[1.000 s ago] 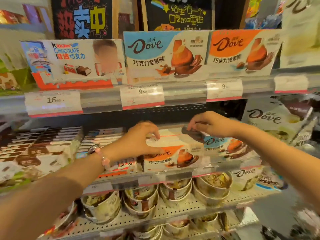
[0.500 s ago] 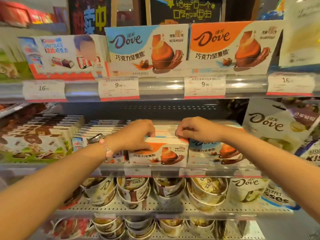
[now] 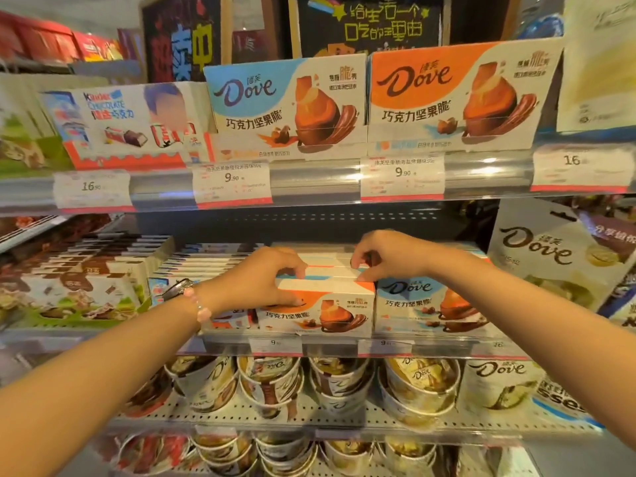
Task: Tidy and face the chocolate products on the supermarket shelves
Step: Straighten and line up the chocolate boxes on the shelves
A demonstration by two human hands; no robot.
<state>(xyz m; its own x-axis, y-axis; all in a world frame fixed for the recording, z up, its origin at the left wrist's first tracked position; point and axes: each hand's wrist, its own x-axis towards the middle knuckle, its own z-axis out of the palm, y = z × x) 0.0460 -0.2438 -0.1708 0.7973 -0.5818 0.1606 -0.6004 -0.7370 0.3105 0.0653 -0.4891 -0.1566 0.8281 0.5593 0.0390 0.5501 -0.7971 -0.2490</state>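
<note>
Orange Dove box (image 3: 318,306), middle shelf front: left hand (image 3: 265,275) grips its left end, right hand (image 3: 385,256) pinches its top edge.

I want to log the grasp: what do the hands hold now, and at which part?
Both hold the front orange Dove box on the middle shelf: left hand around its left end, right hand pinching its top right rear edge.

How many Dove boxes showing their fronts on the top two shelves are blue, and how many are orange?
Blue Dove boxes: 2, one up top, one below
Orange Dove boxes: 2, one up top, one below
Total: 4
</note>
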